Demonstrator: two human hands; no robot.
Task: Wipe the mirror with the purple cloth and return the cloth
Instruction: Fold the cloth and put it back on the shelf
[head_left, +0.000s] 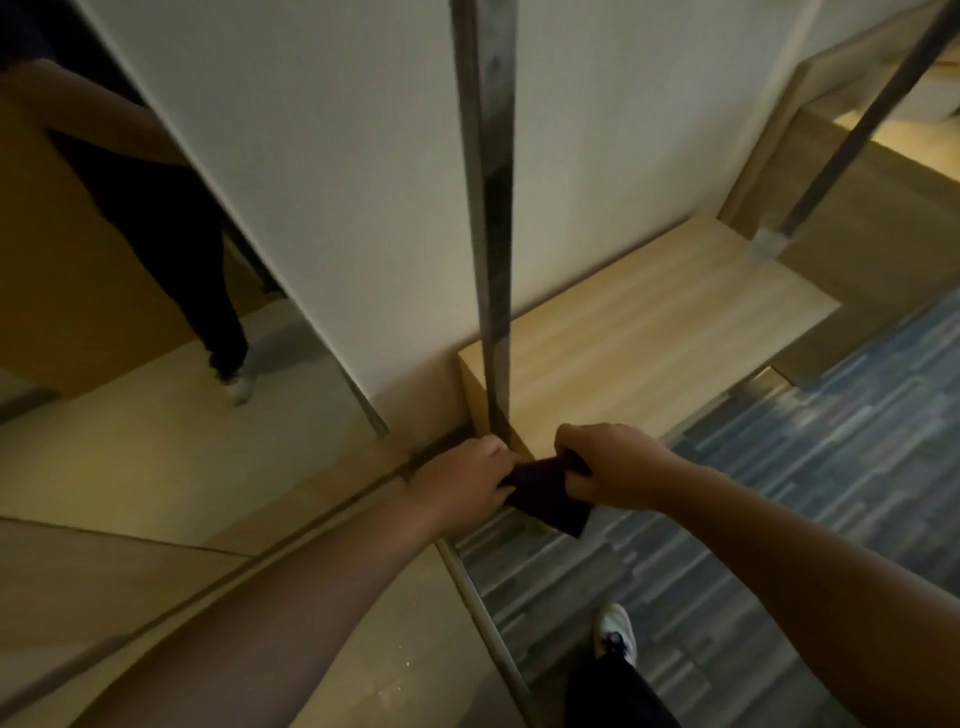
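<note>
The purple cloth (545, 493) hangs between the two hands, low in front of the person, just off the corner where the mirror's metal frame (493, 208) meets the wooden bench (649, 338). It looks dark, almost plum, in this dim light. The left hand (462, 486) has its fingers curled shut on the cloth's left edge; the right hand (608, 465) is closed in a fist on the upper right edge, and a loose corner droops below it. The span between the fists sags a little, not pulled taut.

The cloth appears thin, soft and very light, so it will likely fold and bunch wherever it is squeezed, and should not slip from a dry grip. For wiping, gathering it into a flat pad under one palm seems better than pinching an edge, which would let the rest flap.

The mirror (156, 312) fills the left side, reflecting a dark-trousered leg and a white shoe. Blue patterned carpet (805, 467) covers the floor to the right, where the person's own shoe (615, 631) shows.
</note>
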